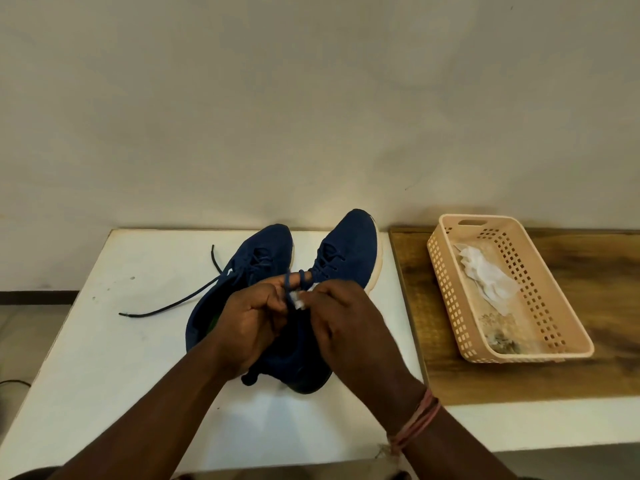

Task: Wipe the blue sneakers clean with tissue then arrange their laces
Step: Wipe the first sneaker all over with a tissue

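Observation:
Two blue sneakers stand side by side on the white table [114, 358], toes pointing away from me. The left sneaker [256, 258] has loose dark laces [173, 303] trailing out to the left. Above the tongue of the right sneaker [349, 251], my left hand [249, 320] holds that shoe's lace, which is looped round its raised finger. My right hand [343, 317] pinches the other strand of the same lace, close against the left hand. The heels of both shoes are partly hidden by my hands and forearms.
A peach plastic basket [446, 282] sits on a wooden board [606, 306] to the right, holding crumpled white tissue [488, 275] and some dirty scraps near its front end. A plain wall stands right behind the table.

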